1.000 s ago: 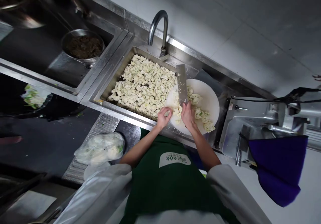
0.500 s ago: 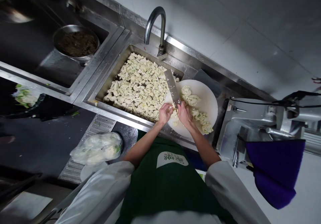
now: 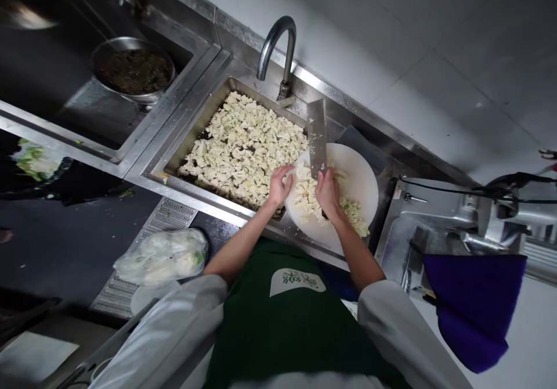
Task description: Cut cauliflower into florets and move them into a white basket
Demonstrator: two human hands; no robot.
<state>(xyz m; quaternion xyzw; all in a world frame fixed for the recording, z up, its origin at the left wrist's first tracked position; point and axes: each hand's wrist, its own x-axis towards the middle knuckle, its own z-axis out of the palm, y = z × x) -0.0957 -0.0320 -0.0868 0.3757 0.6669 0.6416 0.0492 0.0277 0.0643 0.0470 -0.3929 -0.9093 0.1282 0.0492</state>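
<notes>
Right hand (image 3: 328, 194) here, and I've got it gripping the cleaver (image 3: 317, 136), blade pointing away from me. Chopped cauliflower (image 3: 307, 198) sits just left of it on the round cutting board (image 3: 364, 174). Left hand's (image 3: 279, 186) half-curled by the rim; holding anything? Can't tell.

Cauliflower (image 3: 250, 145) lies in the sink (image 3: 186, 144) and on the cutting board (image 3: 364, 175) to its right

1. Green apron (image 3: 278, 337), on the wearer's side of the round white board (image 3: 363, 174): white patch (image 3: 297, 283) bears green characters, Chinese in form; wording not legible.
2. Steel sink (image 3: 439, 197), right of the board: small pale sticker (image 3: 397, 194); any print unreadable.
</notes>
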